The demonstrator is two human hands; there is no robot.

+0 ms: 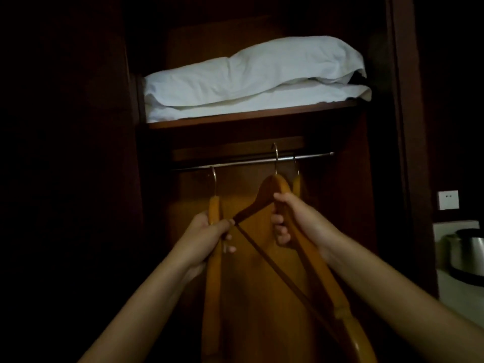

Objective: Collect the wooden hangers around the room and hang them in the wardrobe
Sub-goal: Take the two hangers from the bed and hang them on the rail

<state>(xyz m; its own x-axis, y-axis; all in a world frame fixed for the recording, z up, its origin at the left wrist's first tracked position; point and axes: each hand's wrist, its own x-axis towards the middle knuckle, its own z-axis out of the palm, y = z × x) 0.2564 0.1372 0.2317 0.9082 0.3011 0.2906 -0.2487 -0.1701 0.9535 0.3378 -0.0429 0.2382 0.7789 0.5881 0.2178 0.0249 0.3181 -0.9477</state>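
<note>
I face an open dark wooden wardrobe with a metal rail [235, 162] under a shelf. My right hand [290, 221] grips a wooden hanger [272, 187] near its top; its metal hook reaches up at the rail. My left hand [209, 231] grips a second wooden hanger [214, 205], seen edge-on, whose hook is just below the rail; its fingertips also touch the left end of the first hanger. A third hanger [297, 184] hangs on the rail just behind the right one.
White folded bedding [248, 82] fills the shelf [251, 117] above the rail. At the right edge a metal kettle [468, 255] stands on a pale counter, below a white wall switch [448, 200]. The wardrobe's dark sides close in on both sides.
</note>
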